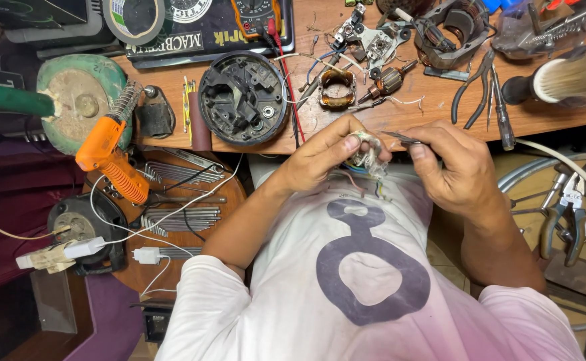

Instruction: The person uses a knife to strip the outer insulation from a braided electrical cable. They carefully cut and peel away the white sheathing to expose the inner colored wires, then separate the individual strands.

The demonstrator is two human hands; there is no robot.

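Wires (368, 162) in a small whitish bundle sit between the two hands, just in front of the wooden workbench (400, 115) edge and above the person's white shirt (366, 281). Some thin coloured strands hang down from the bundle.

The left hand (319, 157) is curled around the bundle, with its thumb and fingers pinching the top of it. The right hand (450, 167) is closed in a pinch on a thin metal tool (400, 138), and the tip of that tool points at the bundle. I cannot tell what kind of tool it is.

On the workbench, right behind the hands, lies a small copper coil (337, 89). Next to the coil is a little motor rotor (388, 81). To the coil's left is a round black cover (243, 98) with parts inside. To the right of the rotor lie dark pliers (475, 90) and a screwdriver (501, 110). A brush (560, 80) with pale bristles lies at the far right end of the workbench.

Off the left end of the workbench hangs an orange glue gun (109, 157). Near the glue gun is a round wooden stool top with metal keys (182, 217) on it.
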